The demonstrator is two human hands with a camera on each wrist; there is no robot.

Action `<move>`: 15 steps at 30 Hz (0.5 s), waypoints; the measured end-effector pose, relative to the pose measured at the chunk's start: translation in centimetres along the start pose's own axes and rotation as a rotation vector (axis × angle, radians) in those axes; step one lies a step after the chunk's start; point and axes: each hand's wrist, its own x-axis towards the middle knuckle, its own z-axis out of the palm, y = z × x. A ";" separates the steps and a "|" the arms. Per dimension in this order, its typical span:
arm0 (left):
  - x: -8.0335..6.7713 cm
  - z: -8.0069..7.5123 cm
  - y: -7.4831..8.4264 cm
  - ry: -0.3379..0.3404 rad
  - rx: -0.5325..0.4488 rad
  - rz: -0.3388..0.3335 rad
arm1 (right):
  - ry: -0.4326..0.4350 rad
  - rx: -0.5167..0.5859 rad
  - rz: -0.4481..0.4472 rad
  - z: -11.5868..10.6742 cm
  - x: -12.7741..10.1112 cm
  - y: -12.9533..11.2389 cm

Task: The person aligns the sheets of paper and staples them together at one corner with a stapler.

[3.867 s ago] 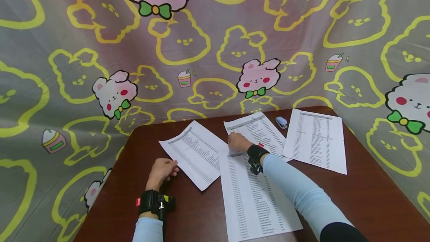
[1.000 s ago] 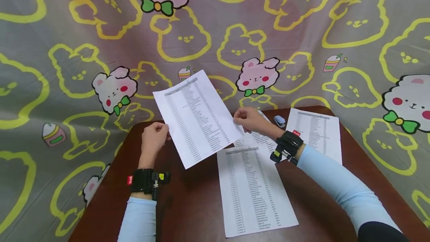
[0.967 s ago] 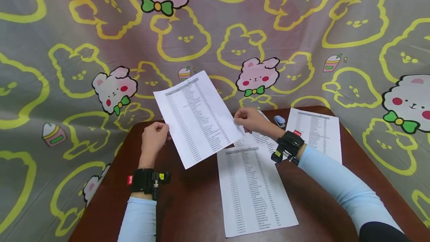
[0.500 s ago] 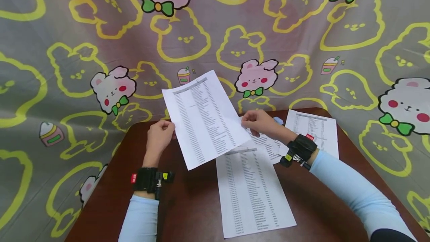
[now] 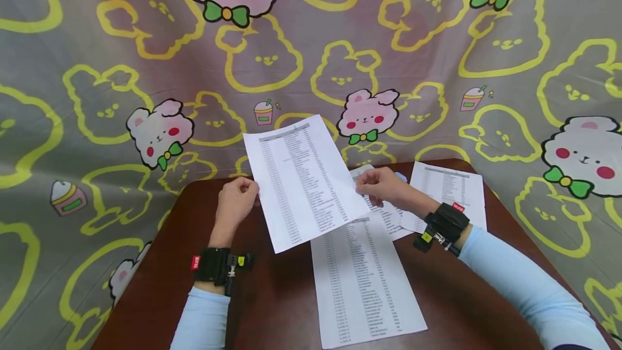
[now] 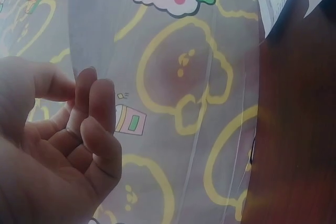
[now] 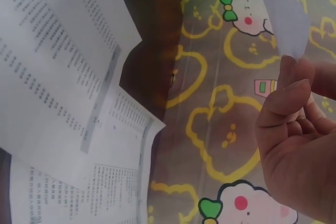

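A printed sheet of paper (image 5: pixel 306 188) is held up off the table, tilted, its text side facing the head camera. My left hand (image 5: pixel 237 199) pinches its left edge between thumb and fingers; the left wrist view shows the grey sheet (image 6: pixel 92 19) rising from those fingertips. On the opposite edge my right hand (image 5: pixel 381 185) pinches the paper near its lower right corner, also seen in the right wrist view, where the sheet (image 7: pixel 289 19) stands up from the thumb and finger. Below it, a second printed sheet (image 5: pixel 369 290) lies flat, its upper left part covered by the raised one.
Another printed sheet (image 5: pixel 396 223) lies partly hidden behind my right hand. Farther right lies one more printed sheet (image 5: pixel 449 182). A light blue stapler (image 5: pixel 400 176) shows just past my right hand. The brown table (image 5: pixel 252 307) ends at a patterned cloth backdrop (image 5: pixel 301 31).
The left sheet was lying on the table; both hands have since lifted it by its side edges. Over the last second, hands and sheet have shifted right and slightly lower in the head view.
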 end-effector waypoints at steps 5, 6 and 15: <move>-0.1 0.6 0.4 0.005 0.004 0.020 | 0.003 0.000 0.000 -0.4 -0.7 0.3; -0.1 0.7 0.5 0.007 0.007 0.024 | 0.002 0.003 0.003 -0.5 -0.9 0.4; -0.7 2.1 0.8 -0.043 0.016 0.042 | -0.030 0.002 0.035 -1.2 -2.2 1.9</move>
